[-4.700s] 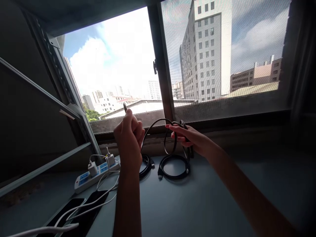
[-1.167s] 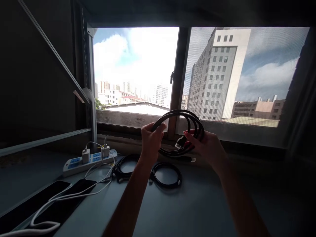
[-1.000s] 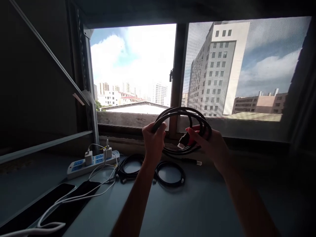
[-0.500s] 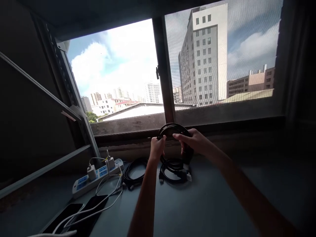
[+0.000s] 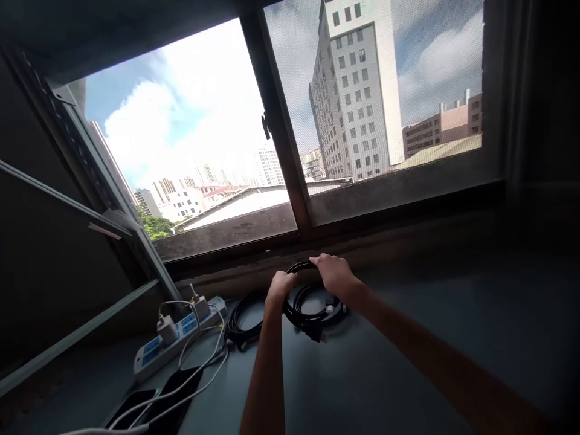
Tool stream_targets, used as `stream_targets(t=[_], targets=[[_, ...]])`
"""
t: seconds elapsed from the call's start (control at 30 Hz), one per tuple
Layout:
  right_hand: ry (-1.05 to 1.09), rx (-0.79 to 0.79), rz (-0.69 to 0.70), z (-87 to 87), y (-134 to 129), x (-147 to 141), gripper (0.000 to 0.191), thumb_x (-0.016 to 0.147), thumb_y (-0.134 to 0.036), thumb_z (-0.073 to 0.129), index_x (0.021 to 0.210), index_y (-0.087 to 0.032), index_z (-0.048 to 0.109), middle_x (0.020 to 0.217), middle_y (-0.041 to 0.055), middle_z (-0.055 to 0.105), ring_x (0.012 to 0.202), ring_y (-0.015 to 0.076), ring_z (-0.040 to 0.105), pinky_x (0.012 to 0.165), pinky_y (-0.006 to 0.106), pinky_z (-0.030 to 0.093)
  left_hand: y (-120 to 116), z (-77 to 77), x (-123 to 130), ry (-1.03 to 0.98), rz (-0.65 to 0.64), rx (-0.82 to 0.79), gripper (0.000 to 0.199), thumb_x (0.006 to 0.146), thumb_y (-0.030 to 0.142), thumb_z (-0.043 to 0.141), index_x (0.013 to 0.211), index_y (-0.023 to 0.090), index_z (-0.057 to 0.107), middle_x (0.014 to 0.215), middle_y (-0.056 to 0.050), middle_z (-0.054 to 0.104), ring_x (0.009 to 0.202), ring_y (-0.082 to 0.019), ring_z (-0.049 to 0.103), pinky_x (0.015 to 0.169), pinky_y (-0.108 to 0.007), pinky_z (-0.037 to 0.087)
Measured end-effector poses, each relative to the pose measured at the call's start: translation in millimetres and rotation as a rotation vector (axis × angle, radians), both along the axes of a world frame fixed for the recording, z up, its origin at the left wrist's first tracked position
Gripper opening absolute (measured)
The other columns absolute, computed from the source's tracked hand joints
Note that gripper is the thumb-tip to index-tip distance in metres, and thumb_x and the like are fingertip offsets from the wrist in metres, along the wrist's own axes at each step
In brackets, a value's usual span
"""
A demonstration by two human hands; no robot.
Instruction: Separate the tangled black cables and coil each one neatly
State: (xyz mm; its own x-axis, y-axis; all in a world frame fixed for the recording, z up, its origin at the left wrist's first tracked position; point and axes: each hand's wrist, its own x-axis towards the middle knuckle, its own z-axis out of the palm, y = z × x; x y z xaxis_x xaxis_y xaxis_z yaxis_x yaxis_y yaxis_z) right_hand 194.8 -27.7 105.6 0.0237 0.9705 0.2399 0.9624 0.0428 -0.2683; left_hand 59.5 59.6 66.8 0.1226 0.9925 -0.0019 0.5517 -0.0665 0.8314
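Observation:
A coil of black cable (image 5: 299, 266) is between my hands, low over another black coil on the grey table (image 5: 362, 386). My left hand (image 5: 280, 285) is closed on the coil's left side. At its upper right, my right hand (image 5: 334, 273) grips the same cable, its fingers partly hidden behind the hand. Dark and light connector ends (image 5: 315, 332) show at the lower edge of the coils. Just left of my left forearm lies a separate black cable coil (image 5: 236, 320).
A white power strip (image 5: 149, 361) with chargers stands at the left, white cables running from it. Two dark flat devices (image 5: 174, 399) lie at the lower left beneath the cables. Behind the table are a window frame (image 5: 301, 220) and a metal rack (image 5: 158, 260).
Both hands have lowered the held coil from above the table onto or just over the coil below. The view has tilted and shifted a little.

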Motion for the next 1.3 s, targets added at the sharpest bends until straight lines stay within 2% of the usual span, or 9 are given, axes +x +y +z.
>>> stream_targets(t=[0.17, 0.4, 0.57, 0.77, 0.83, 0.93, 1.07, 1.2, 1.3], targets=[[0.056, -0.108, 0.045, -23.0, 23.7, 18.7, 0.048, 0.082, 0.0, 0.049, 0.124, -0.022, 0.055, 0.116, 0.0093, 0.06, 0.11, 0.0232, 0.054, 0.087, 0.031, 0.043, 8.0, -13.7, -3.1, 0.115, -0.008, -0.082, 0.034, 0.065, 0.035, 0.07, 0.047, 0.015, 0.049, 0.036, 0.002, 0.042, 0.034, -0.01, 0.041, 0.038, -0.022, 0.027], [0.127, -0.17, 0.043, -57.3, 49.5, 36.7, 0.03, 0.089, -0.024, 0.055, 0.118, -0.017, 0.054, 0.119, 0.0083, 0.055, 0.105, 0.0207, 0.055, 0.088, 0.04, 0.047, 14.6, -28.0, 0.0, 0.215, 0.014, -0.062, 0.021, 0.064, 0.023, 0.071, 0.078, 0.012, 0.059, 0.07, -0.006, 0.065, 0.056, -0.014, 0.057, 0.041, -0.019, 0.033], [0.093, -0.22, 0.002, -66.3, 56.6, 43.8, 0.024, 0.088, -0.027, 0.056, 0.109, -0.015, 0.058, 0.111, 0.0078, 0.057, 0.1, 0.0203, 0.056, 0.086, 0.041, 0.047, 15.7, -35.1, 3.4, 0.3, 0.003, -0.038, 0.026, 0.064, 0.016, 0.068, 0.089, 0.013, 0.063, 0.101, -0.01, 0.065, 0.08, -0.018, 0.062, 0.046, -0.017, 0.04], [0.074, -0.265, 0.031, -68.4, 59.2, 49.0, 0.024, 0.088, -0.027, 0.057, 0.109, -0.015, 0.058, 0.111, 0.0075, 0.057, 0.1, 0.02, 0.056, 0.086, 0.041, 0.047, 12.1, -25.8, 3.5, 0.429, -0.008, 0.048, 0.032, 0.065, 0.015, 0.066, 0.097, 0.014, 0.062, 0.105, -0.012, 0.063, 0.095, -0.024, 0.06, 0.067, -0.025, 0.047], [0.071, -0.274, 0.036, -68.6, 60.4, 49.8, 0.023, 0.088, -0.027, 0.057, 0.108, -0.015, 0.058, 0.111, 0.0073, 0.058, 0.099, 0.0199, 0.056, 0.086, 0.04, 0.047, 7.6, -17.8, 9.5, 0.451, -0.068, 0.118, 0.032, 0.068, 0.02, 0.066, 0.099, 0.016, 0.062, 0.105, -0.01, 0.062, 0.098, -0.022, 0.058, 0.073, -0.025, 0.047], [0.071, -0.273, 0.037, -68.3, 61.1, 50.9, 0.023, 0.087, -0.027, 0.057, 0.107, -0.016, 0.059, 0.11, 0.007, 0.058, 0.101, 0.0202, 0.056, 0.088, 0.041, 0.046, -1.5, -11.1, 25.9, 0.472, -0.284, 0.136, 0.027, 0.07, 0.022, 0.064, 0.097, 0.017, 0.064, 0.093, -0.005, 0.065, 0.087, -0.018, 0.061, 0.069, -0.022, 0.047], [0.095, -0.26, 0.034, -67.3, 59.9, 53.2, 0.024, 0.084, -0.025, 0.062, 0.107, -0.016, 0.06, 0.11, 0.0066, 0.059, 0.102, 0.0207, 0.056, 0.088, 0.041, 0.046, -11.5, -22.1, 49.1, 0.527, -0.564, 0.041, 0.029, 0.068, 0.012, 0.062, 0.096, 0.016, 0.065, 0.074, 0.0, 0.065, 0.069, -0.014, 0.062, 0.059, -0.02, 0.047], [0.144, -0.245, 0.026, -69.4, 60.4, 56.7, 0.026, 0.08, -0.023, 0.066, 0.105, -0.016, 0.061, 0.106, 0.0061, 0.061, 0.101, 0.0212, 0.057, 0.088, 0.042, 0.046, -14.7, -40.1, 59.4, 0.605, -0.623, 0.078, 0.04, 0.062, 0.003, 0.059, 0.1, 0.015, 0.063, 0.082, -0.003, 0.065, 0.076, -0.017, 0.061, 0.064, -0.024, 0.048], [0.204, -0.234, 0.033, -75.2, 64.1, 61.4, 0.023, 0.081, -0.024, 0.065, 0.103, -0.016, 0.062, 0.104, 0.0057, 0.062, 0.098, 0.0201, 0.058, 0.086, 0.04, 0.047, -13.2, -45.4, 59.5, 0.628, -0.615, 0.174, 0.039, 0.062, 0.004, 0.06, 0.099, 0.016, 0.061, 0.094, -0.005, 0.064, 0.085, -0.019, 0.059, 0.073, -0.027, 0.047]])
